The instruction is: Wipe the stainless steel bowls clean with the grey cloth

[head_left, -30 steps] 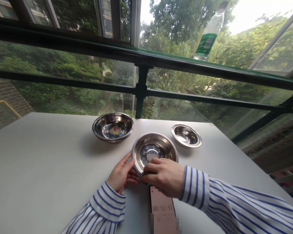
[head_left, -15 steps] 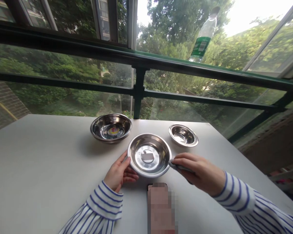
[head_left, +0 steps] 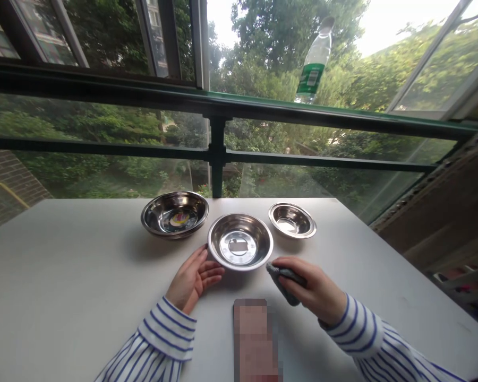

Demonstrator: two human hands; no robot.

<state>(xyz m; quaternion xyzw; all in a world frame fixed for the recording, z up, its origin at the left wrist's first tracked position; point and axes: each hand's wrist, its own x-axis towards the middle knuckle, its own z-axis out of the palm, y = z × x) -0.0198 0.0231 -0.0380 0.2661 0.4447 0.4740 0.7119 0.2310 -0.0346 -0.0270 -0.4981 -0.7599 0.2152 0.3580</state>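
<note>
A shiny metal bowl (head_left: 258, 241) rests on the white table in front of me. Beside its near left rim is my left hand (head_left: 197, 276), fingers spread and palm partly turned up; whether a fingertip still touches the rim I cannot tell. My right hand (head_left: 306, 286) is closed around a grey cloth (head_left: 286, 284), just off the bowl's near right side. Behind to the left stands a larger metal bowl (head_left: 155, 220) with a round yellow sticker inside. A smaller metal bowl (head_left: 307, 227) sits behind to the right.
A phone-like flat object (head_left: 255, 339), pixelated, lies on the table (head_left: 63, 297) near me, between my forearms. Past the far edge runs a dark green railing (head_left: 143, 101). On it stands a plastic bottle (head_left: 312, 74) with a green label.
My left hand has opened and loosened from the rim. The right hand with the cloth has moved away from the bowl, down toward me. The view has shifted slightly.
</note>
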